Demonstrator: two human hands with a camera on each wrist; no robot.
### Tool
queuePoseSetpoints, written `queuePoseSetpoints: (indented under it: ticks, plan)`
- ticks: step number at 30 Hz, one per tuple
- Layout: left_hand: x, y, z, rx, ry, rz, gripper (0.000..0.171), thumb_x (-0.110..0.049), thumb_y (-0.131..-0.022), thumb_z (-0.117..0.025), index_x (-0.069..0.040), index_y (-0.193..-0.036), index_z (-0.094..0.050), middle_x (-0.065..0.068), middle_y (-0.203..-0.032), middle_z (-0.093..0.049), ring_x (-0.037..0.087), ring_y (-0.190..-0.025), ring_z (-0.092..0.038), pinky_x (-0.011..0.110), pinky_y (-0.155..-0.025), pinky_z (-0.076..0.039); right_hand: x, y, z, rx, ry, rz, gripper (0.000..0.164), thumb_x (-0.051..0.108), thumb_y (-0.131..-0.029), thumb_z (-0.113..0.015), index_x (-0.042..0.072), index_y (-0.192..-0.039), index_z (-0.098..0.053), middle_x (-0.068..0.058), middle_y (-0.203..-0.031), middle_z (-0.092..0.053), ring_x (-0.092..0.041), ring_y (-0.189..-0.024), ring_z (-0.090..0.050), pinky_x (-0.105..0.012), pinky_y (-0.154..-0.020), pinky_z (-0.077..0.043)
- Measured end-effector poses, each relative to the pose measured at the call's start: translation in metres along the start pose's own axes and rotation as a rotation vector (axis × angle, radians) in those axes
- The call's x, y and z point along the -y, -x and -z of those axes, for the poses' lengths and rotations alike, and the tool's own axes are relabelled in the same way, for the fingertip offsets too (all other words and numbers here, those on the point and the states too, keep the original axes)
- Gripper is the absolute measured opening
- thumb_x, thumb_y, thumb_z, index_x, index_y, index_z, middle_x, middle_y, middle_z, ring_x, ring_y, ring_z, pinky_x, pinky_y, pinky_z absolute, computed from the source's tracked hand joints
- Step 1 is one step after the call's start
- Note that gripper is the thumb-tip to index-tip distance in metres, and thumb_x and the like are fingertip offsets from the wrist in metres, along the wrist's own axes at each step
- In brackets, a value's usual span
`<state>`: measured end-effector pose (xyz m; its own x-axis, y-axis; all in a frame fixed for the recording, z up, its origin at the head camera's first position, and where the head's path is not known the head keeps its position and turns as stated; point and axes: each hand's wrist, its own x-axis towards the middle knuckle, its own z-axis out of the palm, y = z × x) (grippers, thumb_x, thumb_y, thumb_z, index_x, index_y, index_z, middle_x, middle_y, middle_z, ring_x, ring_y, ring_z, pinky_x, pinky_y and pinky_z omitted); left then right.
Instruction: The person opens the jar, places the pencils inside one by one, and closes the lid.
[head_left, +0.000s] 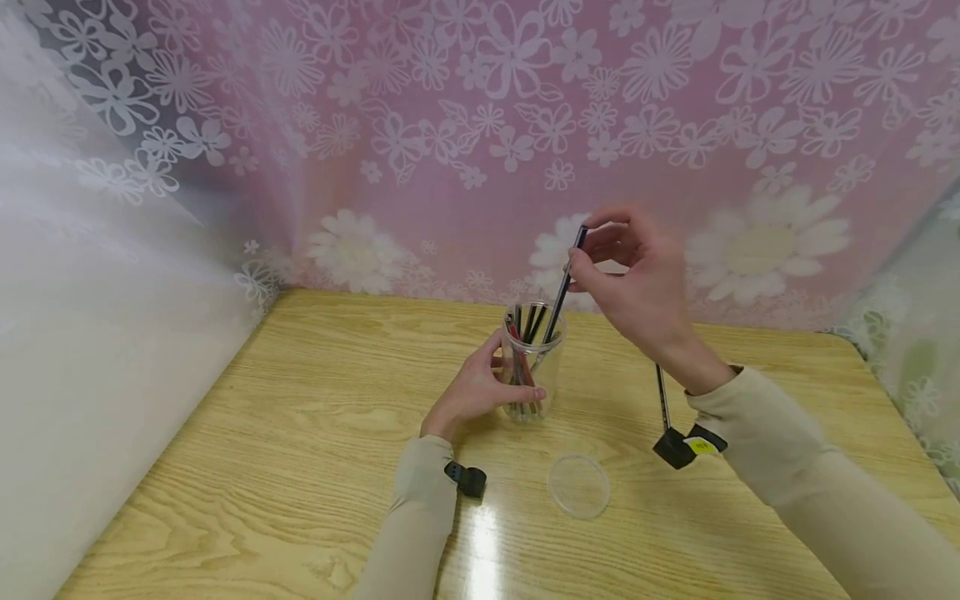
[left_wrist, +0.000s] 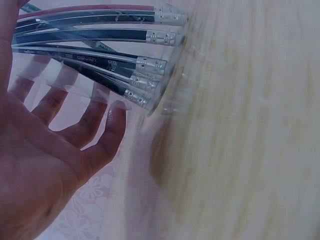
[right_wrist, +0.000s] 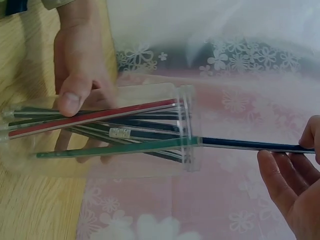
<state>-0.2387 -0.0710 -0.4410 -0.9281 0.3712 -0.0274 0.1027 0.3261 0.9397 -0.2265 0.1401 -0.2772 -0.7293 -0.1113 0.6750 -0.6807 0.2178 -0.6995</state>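
Note:
A clear plastic jar stands on the table with several pencils inside, mostly dark. One red pencil and one green pencil show through its wall. My left hand grips the jar low on its side, thumb across the front. In the left wrist view, silver ferrules crowd at the jar's bottom. Above the mouth, my right hand pinches a dark pencil near its upper end between thumb and fingers. The pencil slants down, its lower part inside the jar.
A round clear lid lies flat on the table in front of the jar. Another dark pencil lies to the right, partly hidden by the right wrist. A pink flowered curtain hangs along the table's back edge.

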Motion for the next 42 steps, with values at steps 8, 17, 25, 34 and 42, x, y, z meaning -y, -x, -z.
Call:
queuePoseSetpoints:
  ticks: [8, 17, 25, 34, 42]
  plan:
    - [-0.001, -0.001, 0.0, -0.005, 0.031, -0.005, 0.098, -0.044, -0.076, -0.091, -0.051, -0.155, -0.033, -0.007, -0.143, -0.055, 0.024, -0.135, -0.054, 0.055, -0.105, -0.049, -0.008, 0.009, -0.005, 0.127, 0.161, 0.067, 0.027, -0.006, -0.088, -0.071, -0.003, -0.113, -0.062, -0.013, -0.091, -0.072, 0.003, -0.079, -0.066, -0.013, -0.068, -0.056]
    - [0.0, -0.002, 0.0, -0.004, 0.039, -0.003, 0.098, -0.045, -0.075, -0.091, -0.059, -0.15, -0.03, -0.006, -0.141, -0.057, 0.023, -0.133, -0.054, 0.054, -0.105, -0.049, -0.022, 0.017, -0.005, 0.213, 0.233, 0.112, 0.024, -0.009, -0.086, -0.07, -0.002, -0.107, -0.062, -0.011, -0.091, -0.072, -0.02, -0.077, -0.073, -0.025, -0.071, -0.061]
    - [0.001, -0.002, 0.0, -0.003, 0.035, -0.01, 0.098, -0.046, -0.075, -0.091, -0.058, -0.151, -0.03, -0.007, -0.15, -0.05, 0.025, -0.135, -0.053, 0.054, -0.106, -0.049, -0.033, 0.022, -0.005, 0.253, 0.315, 0.133, 0.024, -0.006, -0.085, -0.073, 0.001, -0.106, -0.064, -0.008, -0.094, -0.073, -0.02, -0.087, -0.073, -0.032, -0.073, -0.062]
    - [0.001, -0.002, -0.001, -0.001, 0.041, -0.013, 0.095, -0.044, -0.076, -0.091, -0.058, -0.15, -0.033, -0.006, -0.144, -0.054, 0.024, -0.133, -0.054, 0.054, -0.104, -0.049, -0.04, 0.023, -0.006, 0.294, 0.385, 0.134, 0.019, -0.003, -0.086, -0.075, 0.004, -0.102, -0.069, -0.008, -0.096, -0.075, -0.025, -0.091, -0.073, -0.042, -0.074, -0.062]
    - [0.001, -0.002, 0.0, 0.006, 0.047, -0.009, 0.095, -0.045, -0.076, -0.09, -0.057, -0.15, -0.032, -0.002, -0.134, -0.06, 0.023, -0.13, -0.057, 0.053, -0.103, -0.05, -0.037, 0.023, -0.009, 0.323, 0.443, 0.119, 0.015, 0.0, -0.087, -0.074, 0.005, -0.102, -0.073, -0.009, -0.097, -0.076, -0.028, -0.091, -0.071, -0.042, -0.075, -0.062]
